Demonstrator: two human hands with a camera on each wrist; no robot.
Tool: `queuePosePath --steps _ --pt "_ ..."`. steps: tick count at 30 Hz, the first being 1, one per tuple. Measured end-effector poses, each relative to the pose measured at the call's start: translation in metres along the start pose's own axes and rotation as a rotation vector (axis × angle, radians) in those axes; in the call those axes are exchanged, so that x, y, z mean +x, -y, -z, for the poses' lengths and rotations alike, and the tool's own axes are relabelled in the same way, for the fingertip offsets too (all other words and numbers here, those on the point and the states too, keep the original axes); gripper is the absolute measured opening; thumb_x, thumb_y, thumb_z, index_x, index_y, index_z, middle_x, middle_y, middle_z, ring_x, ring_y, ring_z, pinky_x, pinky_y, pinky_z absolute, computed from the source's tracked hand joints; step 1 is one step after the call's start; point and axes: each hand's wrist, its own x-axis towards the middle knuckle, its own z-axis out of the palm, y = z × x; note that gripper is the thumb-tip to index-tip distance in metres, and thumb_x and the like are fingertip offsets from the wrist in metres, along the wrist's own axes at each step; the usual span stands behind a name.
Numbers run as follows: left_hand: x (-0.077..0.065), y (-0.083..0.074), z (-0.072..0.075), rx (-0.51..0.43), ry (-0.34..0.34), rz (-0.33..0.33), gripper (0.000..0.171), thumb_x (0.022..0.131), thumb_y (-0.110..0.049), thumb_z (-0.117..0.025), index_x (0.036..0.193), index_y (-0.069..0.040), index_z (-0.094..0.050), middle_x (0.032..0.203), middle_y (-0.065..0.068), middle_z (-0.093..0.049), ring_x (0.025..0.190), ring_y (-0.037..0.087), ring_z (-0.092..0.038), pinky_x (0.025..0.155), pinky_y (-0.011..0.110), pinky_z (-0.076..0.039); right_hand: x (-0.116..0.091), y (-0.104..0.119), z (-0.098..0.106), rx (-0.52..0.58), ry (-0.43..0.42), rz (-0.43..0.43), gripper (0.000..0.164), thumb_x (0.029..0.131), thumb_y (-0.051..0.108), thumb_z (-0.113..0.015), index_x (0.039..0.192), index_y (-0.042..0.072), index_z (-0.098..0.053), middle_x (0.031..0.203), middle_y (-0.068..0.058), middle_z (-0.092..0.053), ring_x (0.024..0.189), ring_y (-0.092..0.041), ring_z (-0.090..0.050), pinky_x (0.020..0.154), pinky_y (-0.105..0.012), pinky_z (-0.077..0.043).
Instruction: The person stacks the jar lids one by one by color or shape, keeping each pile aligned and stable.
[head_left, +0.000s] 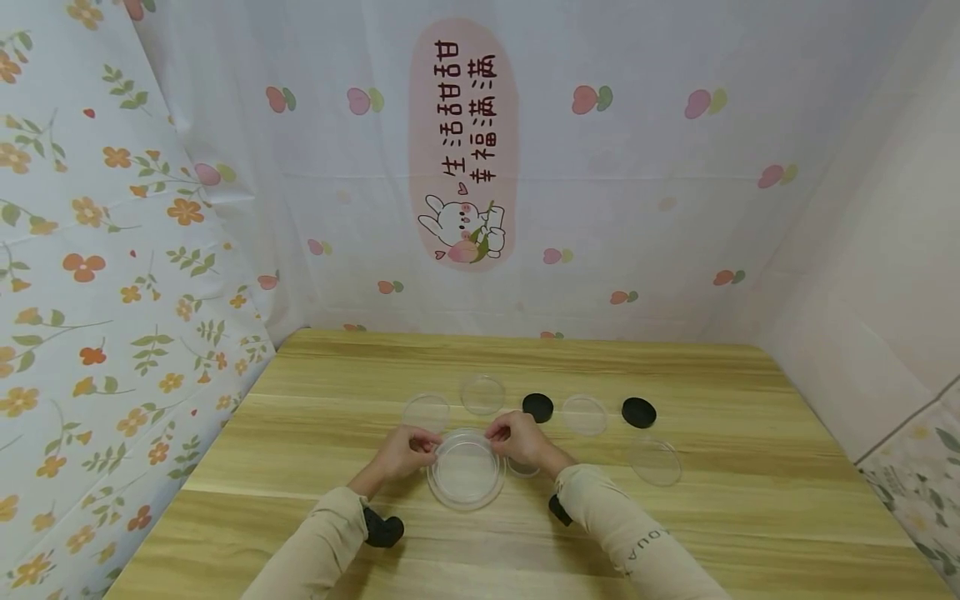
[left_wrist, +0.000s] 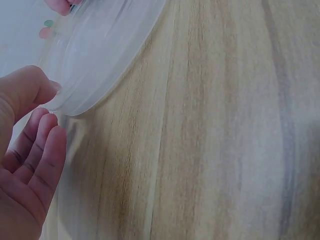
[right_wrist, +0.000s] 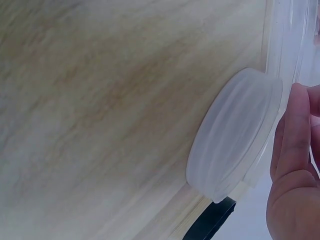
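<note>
One large clear dish (head_left: 467, 471): rim was pinched by left hand (head_left: 405, 451) and right hand (head_left: 521, 438). Two black discs (head_left: 639, 412) lay farther back on the bench (head_left: 315, 417).

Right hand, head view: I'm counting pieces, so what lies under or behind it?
Part of a translucent round piece shows under the right hand, which covers the rest there. A black disc shows behind. Anything fully beneath the hand cannot be seen.

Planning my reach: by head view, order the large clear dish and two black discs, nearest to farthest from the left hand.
1. Large clear dish: at the left hand.
2. Left black disc: farther right.
3. Right black disc: rightmost of three.
</note>
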Motion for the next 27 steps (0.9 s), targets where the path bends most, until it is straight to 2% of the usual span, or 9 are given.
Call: queuePosePath --steps 10,19,27 --pt "-0.003 -0.002 -0.003 -0.024 -0.052 0.008 0.018 0.069 0.006 -0.066 0.087 0.009 -0.064 0.07 0.005 -0.057 0.06 0.009 -0.05 0.052 0.018 -0.042 -0.002 0.001 -0.001 -0.023 -0.028 -0.022 0.006 0.071 -0.007 -0.065 0.075 -0.003 -0.063 0.068 -0.002 -0.059 0.062 -0.009 -0.053 0.056 -0.017 -0.045" --pt "-0.002 -0.001 -0.008 -0.088 -0.062 0.024 0.02 0.069 0.006 -0.065 0.089 0.011 -0.062 0.073 0.009 -0.059 0.064 0.012 -0.053 0.055 0.018 -0.044 -0.002 0.0 0.0 -0.072 -0.11 -0.036 0.008 0.07 -0.006 -0.068 0.076 -0.003 -0.063 0.066 -0.003 -0.058 0.061 -0.01 -0.053 0.054 -0.017 -0.044" --pt "-0.003 -0.002 -0.012 -0.085 -0.09 0.066 0.024 0.069 0.006 -0.064 0.092 0.009 -0.062 0.074 0.008 -0.058 0.066 0.013 -0.054 0.056 0.018 -0.045 -0.002 0.001 0.003 -0.101 -0.114 -0.079 0.008 0.071 -0.001 -0.07 0.077 -0.001 -0.064 0.068 -0.002 -0.059 0.063 -0.01 -0.053 0.056 -0.018 -0.045"
